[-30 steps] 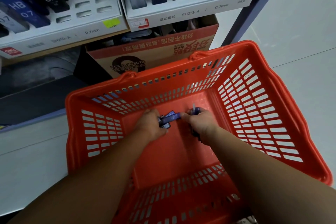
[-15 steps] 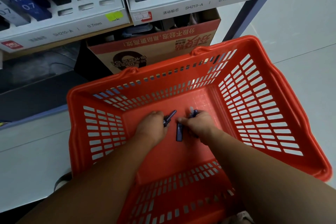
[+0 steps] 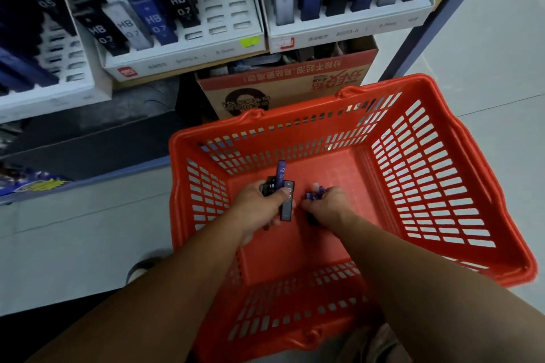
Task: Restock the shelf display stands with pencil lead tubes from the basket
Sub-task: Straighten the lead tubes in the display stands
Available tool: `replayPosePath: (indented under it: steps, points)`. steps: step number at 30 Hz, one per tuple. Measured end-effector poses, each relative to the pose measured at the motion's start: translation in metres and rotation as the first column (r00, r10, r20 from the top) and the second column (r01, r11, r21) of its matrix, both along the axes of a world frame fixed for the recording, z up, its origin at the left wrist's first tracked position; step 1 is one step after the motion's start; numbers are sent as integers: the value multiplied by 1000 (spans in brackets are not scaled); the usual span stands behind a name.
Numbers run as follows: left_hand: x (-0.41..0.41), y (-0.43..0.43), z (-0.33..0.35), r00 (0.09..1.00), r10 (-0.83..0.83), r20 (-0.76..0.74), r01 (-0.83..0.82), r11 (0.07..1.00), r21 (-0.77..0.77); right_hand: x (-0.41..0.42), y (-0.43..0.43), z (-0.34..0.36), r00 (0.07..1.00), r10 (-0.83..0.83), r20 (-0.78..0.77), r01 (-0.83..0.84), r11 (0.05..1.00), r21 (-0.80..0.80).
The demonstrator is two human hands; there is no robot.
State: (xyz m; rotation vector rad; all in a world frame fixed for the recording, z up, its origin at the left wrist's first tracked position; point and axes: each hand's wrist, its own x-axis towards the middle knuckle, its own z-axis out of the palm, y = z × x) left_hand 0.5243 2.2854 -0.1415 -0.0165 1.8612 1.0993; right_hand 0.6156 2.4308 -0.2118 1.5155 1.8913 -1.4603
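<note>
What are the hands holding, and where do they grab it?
The left hand grips several pencil lead tubes around their middles. The right hand clutches blue tubes; where, I cannot tell.

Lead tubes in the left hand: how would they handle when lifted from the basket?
Probably stiff: the lead tubes stand straight out of the left hand. Likely light: one hand grips several. Flat sides: unlikely to roll.

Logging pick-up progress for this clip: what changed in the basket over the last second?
The left hand now grips several lead tubes fanned upright; the blue tube that lay loose on the floor of the red basket between the hands is gone, apparently picked up. The right hand still grips its blue tubes low in the basket. The basket and the display stands stayed put.
</note>
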Motion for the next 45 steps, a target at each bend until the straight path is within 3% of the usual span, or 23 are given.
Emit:
replayPosePath:
  steps: [3,6,9,12,18,23,25,29,33,38,42,45]
  points:
    - [2,-5,23,992,32,125,-45,994,99,3,1,27,995,-85,-43,80,992,-99]
    - [2,-8,51,979,44,198,-76,984,160,-4,2,66,968,-217,-129,171,939,-299]
    - [-1,-14,83,988,-18,154,-12,981,192,-15,6,114,944,-259,-204,137,872,-470]
    - [0,-23,124,987,-143,69,122,963,241,-24,3,178,926,-218,-307,19,842,-540]
    - [0,-45,208,958,-223,-181,267,924,274,-31,-17,290,878,19,-479,-180,939,-294]
    - [-3,-66,266,954,-143,-265,231,911,340,-37,-60,346,764,89,-639,-166,984,-61]
    - [-6,-72,288,945,-89,-315,198,922,332,-41,-75,364,735,70,-674,-178,980,-93]
    - [-26,-91,324,913,14,-408,110,954,278,-53,-78,396,782,18,-623,-342,848,-405]
    - [-58,-111,353,907,172,-385,-27,935,354,-69,-75,404,806,41,-590,-444,702,-558]
    - [-83,-118,356,865,244,-438,-32,899,437,-91,-78,393,776,41,-629,-552,528,-646]
    - [-87,-105,344,921,120,-370,59,897,438,-98,-75,383,727,200,-656,-671,409,-619]
    - [-93,-93,341,925,55,-377,102,918,383,-102,-68,378,712,218,-667,-689,401,-604]
